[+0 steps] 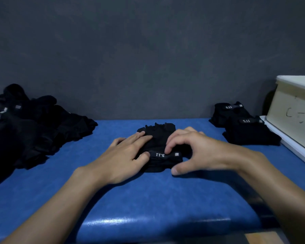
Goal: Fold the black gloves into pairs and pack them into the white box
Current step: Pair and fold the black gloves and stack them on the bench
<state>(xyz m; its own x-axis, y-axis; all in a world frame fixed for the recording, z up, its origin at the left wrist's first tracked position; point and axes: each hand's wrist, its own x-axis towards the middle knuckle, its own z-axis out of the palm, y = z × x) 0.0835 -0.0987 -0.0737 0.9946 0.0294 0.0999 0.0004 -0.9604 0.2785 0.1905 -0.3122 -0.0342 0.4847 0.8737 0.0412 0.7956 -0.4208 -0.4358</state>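
A black fingerless glove point(158, 136) with a "5.11" wrist strap lies in the middle of the blue surface point(148, 196). My left hand point(125, 155) rests flat on its left side, thumb at the strap. My right hand point(194, 150) arches over its right side, fingertips pressing the strap, thumb down on the blue surface. A heap of unfolded black gloves point(30, 131) lies at the left. Two folded pairs point(245, 125) sit at the right, beside the white box point(296, 110).
A dark grey wall rises directly behind the surface. The white box stands on a white lid or tray point(292, 147) along the right edge. The blue surface's front edge curves down close to me.
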